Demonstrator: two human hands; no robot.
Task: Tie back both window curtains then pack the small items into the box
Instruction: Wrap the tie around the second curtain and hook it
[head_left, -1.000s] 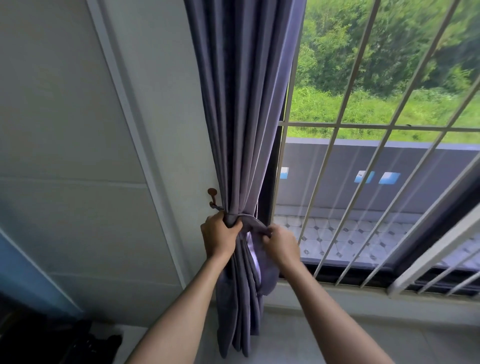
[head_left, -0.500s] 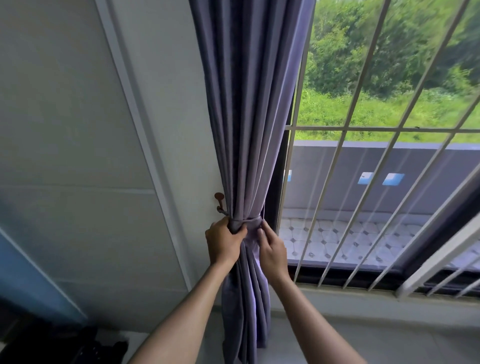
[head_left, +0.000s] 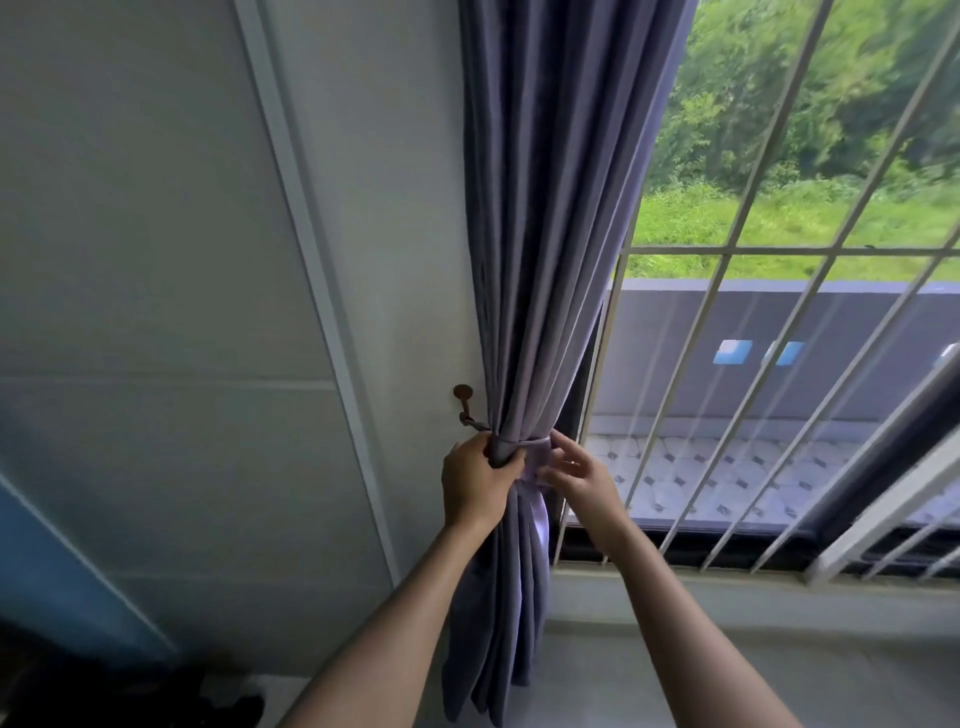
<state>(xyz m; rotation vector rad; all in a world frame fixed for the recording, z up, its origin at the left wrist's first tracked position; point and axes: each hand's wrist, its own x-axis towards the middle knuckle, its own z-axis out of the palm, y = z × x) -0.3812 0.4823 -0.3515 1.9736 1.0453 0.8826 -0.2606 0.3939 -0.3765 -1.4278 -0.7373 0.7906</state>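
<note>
**Curtain bunched up at the hook**

My left hand (head_left: 475, 486) has its fingers clenched round the gathered purple curtain (head_left: 550, 234) right at the tieback (head_left: 524, 446). Right hand (head_left: 582, 480) is loose, fingers spread, just touching the band. Behind that, the brown wall hook (head_left: 464, 400), then the window bars (head_left: 727, 364)

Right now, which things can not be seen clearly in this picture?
- Tie-back, head view: the left hand covers its left end.
- Hook: the loop on it is too small to tell.
- Right hand: motion-blurred fingers.
- Box, small items, second curtain: outside the frame.
- Dark objects: unidentifiable.
</note>
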